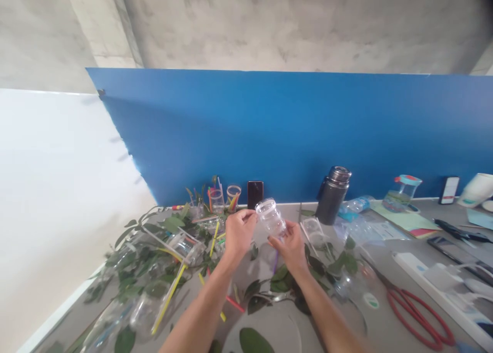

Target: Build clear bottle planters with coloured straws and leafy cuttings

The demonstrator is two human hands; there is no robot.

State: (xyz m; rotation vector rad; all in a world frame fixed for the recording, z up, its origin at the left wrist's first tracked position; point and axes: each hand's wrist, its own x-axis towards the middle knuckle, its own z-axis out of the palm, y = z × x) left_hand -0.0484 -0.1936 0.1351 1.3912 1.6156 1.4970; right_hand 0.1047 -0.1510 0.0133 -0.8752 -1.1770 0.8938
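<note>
My right hand [289, 245] is closed around the lower end of a clear plastic cup [271, 218] with ridged walls, perhaps a cut bottle. The cup is tilted, its rim towards the upper left. My left hand [241, 232] is pinched at the left of that rim; whatever lies between its fingertips is too small to make out. Below the hands, green leaves [283, 278] lie on the grey table along with a red straw [234, 304]. Another clear plastic piece [314, 232] rests to the right of my right hand.
Leafy stems, straws and plastic bottles [144, 312] crowd the left side. Two clear cups [233, 194] and a phone [254, 193] stand by the blue partition [246, 127]. A dark thermos [333, 196], red-handled scissors [419, 317] and a white power strip [442, 296] are on the right.
</note>
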